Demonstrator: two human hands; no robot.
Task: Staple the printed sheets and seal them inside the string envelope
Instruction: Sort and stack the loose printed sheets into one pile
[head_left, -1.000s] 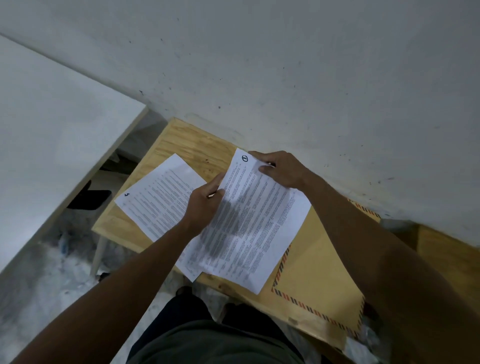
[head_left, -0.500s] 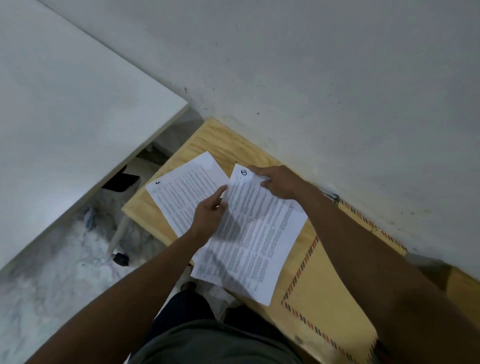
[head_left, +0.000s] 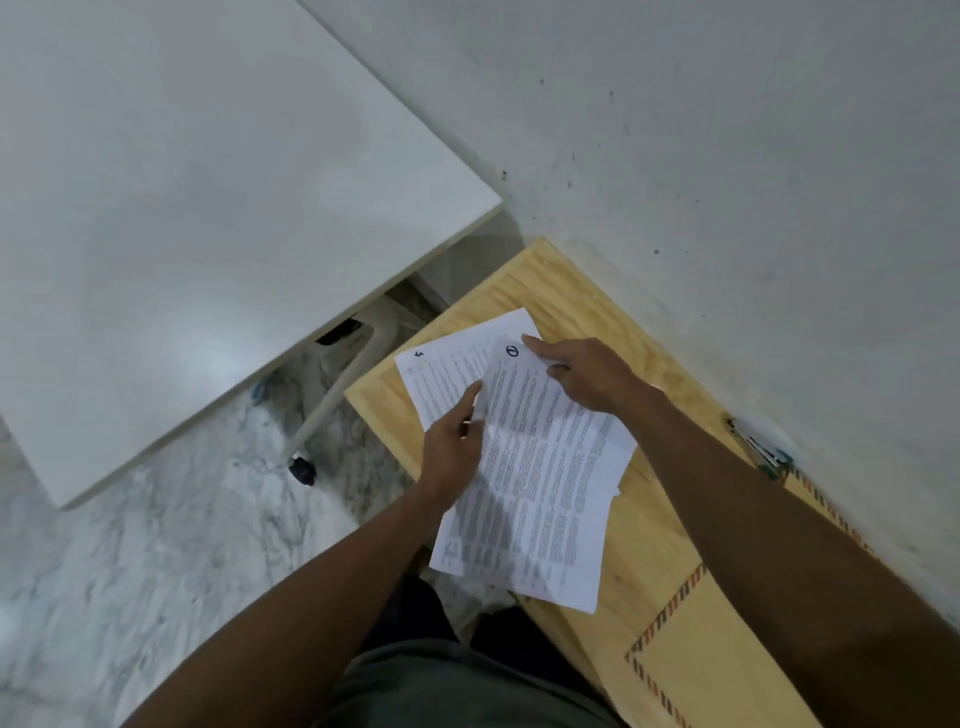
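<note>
Your left hand (head_left: 453, 451) pinches the near-left edge of the top printed sheet (head_left: 545, 478), thumb on its face and fingers curled beneath. Your right hand (head_left: 587, 375) lies over the sheet's upper corner, just right of the circled number, index finger stretched toward the corner and thumb tucked on the paper; whether the fingers curl under the edge cannot be told from here. Both hold this sheet at the centre of the frame.

Compared with a second ago, the top sheet sits further over the lower sheet (head_left: 452, 366). Earlier most of that second page lay exposed to the left; now only a wedge with its small handwritten mark shows at upper left of the pile. A third edge peeks out at the stack's right side. So you are gathering the pages, and they are not yet square: the corners fan apart.

The papers rest on the wooden table (head_left: 566, 291), overhanging its near edge. The string envelope (head_left: 727, 660), with its striped border, lies at lower right, partly under your right forearm. A stapler (head_left: 756, 441) waits against the wall at right.

Stapling needs aligned corners first, so expect to tap the edges together.
</note>
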